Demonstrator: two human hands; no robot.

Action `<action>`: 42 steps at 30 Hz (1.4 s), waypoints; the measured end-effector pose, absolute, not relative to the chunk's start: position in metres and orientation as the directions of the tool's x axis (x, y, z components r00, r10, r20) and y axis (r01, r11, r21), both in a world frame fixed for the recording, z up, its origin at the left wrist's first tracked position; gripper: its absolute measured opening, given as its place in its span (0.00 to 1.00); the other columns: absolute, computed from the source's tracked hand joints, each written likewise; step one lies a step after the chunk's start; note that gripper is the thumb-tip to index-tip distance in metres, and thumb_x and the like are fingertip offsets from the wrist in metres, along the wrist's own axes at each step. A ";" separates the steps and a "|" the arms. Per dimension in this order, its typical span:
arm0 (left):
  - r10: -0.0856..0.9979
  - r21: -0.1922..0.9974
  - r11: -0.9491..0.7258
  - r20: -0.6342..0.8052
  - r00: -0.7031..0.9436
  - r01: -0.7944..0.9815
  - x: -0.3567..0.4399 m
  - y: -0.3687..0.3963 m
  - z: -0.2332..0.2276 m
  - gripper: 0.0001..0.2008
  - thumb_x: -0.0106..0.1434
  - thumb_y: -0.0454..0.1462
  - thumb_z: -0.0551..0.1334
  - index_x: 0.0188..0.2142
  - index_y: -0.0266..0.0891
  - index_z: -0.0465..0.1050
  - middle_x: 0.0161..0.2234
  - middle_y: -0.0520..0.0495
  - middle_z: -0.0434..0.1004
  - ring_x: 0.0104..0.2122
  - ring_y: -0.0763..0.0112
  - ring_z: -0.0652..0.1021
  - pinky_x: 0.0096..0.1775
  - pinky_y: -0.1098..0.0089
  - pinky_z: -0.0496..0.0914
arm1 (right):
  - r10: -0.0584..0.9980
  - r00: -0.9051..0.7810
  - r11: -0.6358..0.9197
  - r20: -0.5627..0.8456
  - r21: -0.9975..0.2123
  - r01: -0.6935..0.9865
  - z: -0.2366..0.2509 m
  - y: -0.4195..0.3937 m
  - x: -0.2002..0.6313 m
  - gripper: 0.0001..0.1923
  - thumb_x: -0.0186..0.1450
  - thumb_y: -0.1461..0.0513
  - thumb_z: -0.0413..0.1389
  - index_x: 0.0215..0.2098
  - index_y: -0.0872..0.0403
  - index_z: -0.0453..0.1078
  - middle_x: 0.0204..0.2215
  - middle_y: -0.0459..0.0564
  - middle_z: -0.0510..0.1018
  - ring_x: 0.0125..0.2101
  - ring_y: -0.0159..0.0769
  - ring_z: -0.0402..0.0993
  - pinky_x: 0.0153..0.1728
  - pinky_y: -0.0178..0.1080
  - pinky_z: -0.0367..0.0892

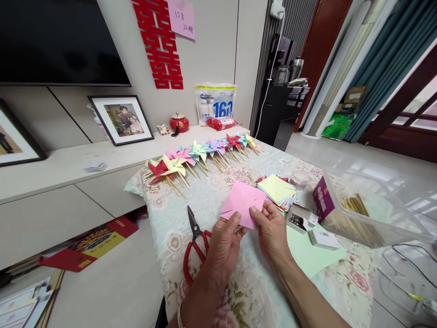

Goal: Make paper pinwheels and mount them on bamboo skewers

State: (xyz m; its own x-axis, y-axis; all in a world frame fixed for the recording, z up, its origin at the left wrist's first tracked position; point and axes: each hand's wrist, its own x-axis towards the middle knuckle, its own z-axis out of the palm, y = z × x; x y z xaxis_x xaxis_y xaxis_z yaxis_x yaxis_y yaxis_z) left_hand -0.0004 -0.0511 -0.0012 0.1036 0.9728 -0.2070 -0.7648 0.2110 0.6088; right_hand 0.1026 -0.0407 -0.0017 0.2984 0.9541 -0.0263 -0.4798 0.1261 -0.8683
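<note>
Both hands hold a square sheet of pink paper [241, 200] above a table with a floral cloth [191, 255]. My left hand [223, 243] pinches its near edge with thumb and fingers. My right hand [271, 230] grips the lower right corner. The sheet has cuts running in from its corners. Red-handled scissors [194, 243] lie shut on the cloth just left of my left hand.
A row of finished paper pinwheels on sticks [201, 157] lies across the far end. A stack of coloured paper squares [277, 190], a small open box of pins [298, 221], a green sheet [312, 255] and a clear tub of wooden sticks [362, 214] sit to the right.
</note>
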 end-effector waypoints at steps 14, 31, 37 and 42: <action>0.986 0.658 0.098 -0.165 -0.016 -0.747 0.005 -0.048 0.006 0.14 0.49 0.38 0.74 0.35 0.36 0.79 0.37 0.44 0.84 0.43 0.58 0.81 0.45 0.64 0.73 | 0.980 0.195 0.126 0.047 -0.902 -0.414 -0.006 -0.043 0.093 0.18 0.53 0.57 0.71 0.40 0.52 0.76 0.37 0.49 0.84 0.36 0.38 0.78 0.39 0.39 0.72; 0.966 0.712 0.077 -0.226 -0.124 -0.698 -0.002 -0.042 0.002 0.16 0.47 0.38 0.74 0.35 0.36 0.79 0.34 0.44 0.84 0.35 0.61 0.81 0.39 0.66 0.72 | 0.848 0.125 0.473 0.515 -0.841 0.262 0.009 -0.049 0.117 0.03 0.64 0.62 0.61 0.35 0.49 0.78 0.31 0.47 0.79 0.32 0.37 0.72 0.35 0.39 0.66; 0.961 0.695 0.059 -0.234 -0.148 -0.717 -0.002 -0.041 0.006 0.18 0.44 0.37 0.75 0.35 0.37 0.78 0.34 0.46 0.83 0.37 0.60 0.81 0.42 0.65 0.72 | 0.773 -0.185 0.623 0.607 -0.671 0.401 0.008 -0.045 0.118 0.14 0.66 0.69 0.55 0.38 0.47 0.80 0.30 0.49 0.76 0.34 0.38 0.73 0.35 0.39 0.68; 0.960 0.700 0.060 -0.235 -0.150 -0.712 -0.004 -0.040 0.005 0.15 0.45 0.36 0.74 0.34 0.39 0.77 0.33 0.47 0.82 0.34 0.63 0.80 0.38 0.67 0.72 | 0.774 -0.274 0.630 0.571 -0.652 0.423 0.004 -0.046 0.121 0.12 0.65 0.69 0.56 0.39 0.47 0.79 0.32 0.49 0.75 0.34 0.37 0.73 0.34 0.38 0.68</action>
